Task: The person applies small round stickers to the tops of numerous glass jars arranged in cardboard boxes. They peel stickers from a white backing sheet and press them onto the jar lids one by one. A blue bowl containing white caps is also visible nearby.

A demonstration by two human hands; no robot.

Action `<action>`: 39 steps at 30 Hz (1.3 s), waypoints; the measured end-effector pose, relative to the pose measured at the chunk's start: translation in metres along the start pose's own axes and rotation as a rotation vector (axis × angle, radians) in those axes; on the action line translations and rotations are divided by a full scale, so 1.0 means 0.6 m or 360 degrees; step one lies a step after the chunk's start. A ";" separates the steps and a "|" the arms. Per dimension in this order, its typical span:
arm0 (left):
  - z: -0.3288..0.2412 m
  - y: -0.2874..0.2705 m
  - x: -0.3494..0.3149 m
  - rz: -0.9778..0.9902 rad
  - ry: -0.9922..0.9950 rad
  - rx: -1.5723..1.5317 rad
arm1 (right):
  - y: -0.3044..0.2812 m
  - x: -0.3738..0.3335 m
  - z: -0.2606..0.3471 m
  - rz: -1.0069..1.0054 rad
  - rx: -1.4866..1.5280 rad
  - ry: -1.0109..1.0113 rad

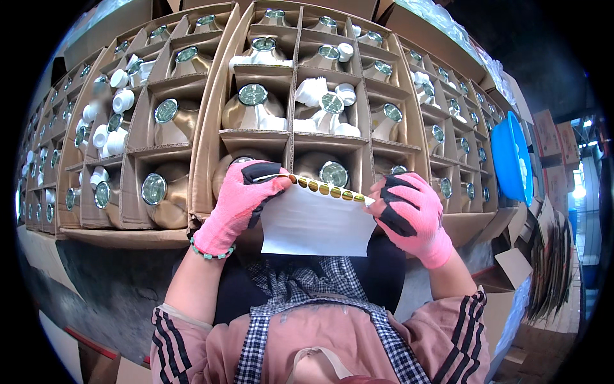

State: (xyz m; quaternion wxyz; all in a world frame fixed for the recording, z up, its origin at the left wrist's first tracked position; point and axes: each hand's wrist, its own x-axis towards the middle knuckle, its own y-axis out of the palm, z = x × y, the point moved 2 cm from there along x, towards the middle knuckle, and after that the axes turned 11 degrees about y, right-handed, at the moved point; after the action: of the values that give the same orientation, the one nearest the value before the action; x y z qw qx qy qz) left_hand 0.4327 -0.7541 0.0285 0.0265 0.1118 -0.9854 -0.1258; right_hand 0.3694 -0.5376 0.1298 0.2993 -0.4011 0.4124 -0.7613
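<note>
A white sheet (313, 227) of stickers stretches between my hands above my lap. Round gold stickers (324, 189) run in a row along its far edge. My left hand (233, 205), in a pink and black glove, pinches the sheet's left corner. On the other side, my right hand (412, 214), gloved alike, grips the right corner between thumb and fingers. Just beyond the sheet is an open cardboard box (208, 128) with dividers. Gold-coloured bottles (259, 109) with round glassy mouths fill its compartments. White plastic caps (345, 94) lie among the bottles.
More divided boxes of bottles stand left and right, with several white caps (123, 100) in the left one. A blue basin (508, 160) sits at the right, tilted in view. Flattened cardboard (550, 269) is stacked at far right.
</note>
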 end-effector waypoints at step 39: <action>0.009 -0.007 0.002 0.0043 0.0079 0.0044 | 0.067 0.174 -0.098 -0.0010 0.0543 0.0660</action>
State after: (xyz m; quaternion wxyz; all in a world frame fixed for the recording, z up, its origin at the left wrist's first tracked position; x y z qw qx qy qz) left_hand 0.4320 -0.7572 0.0221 0.0511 0.1020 -0.9875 -0.1089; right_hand 0.2718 -0.6163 0.1127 0.2693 -0.1816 0.3295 -0.8865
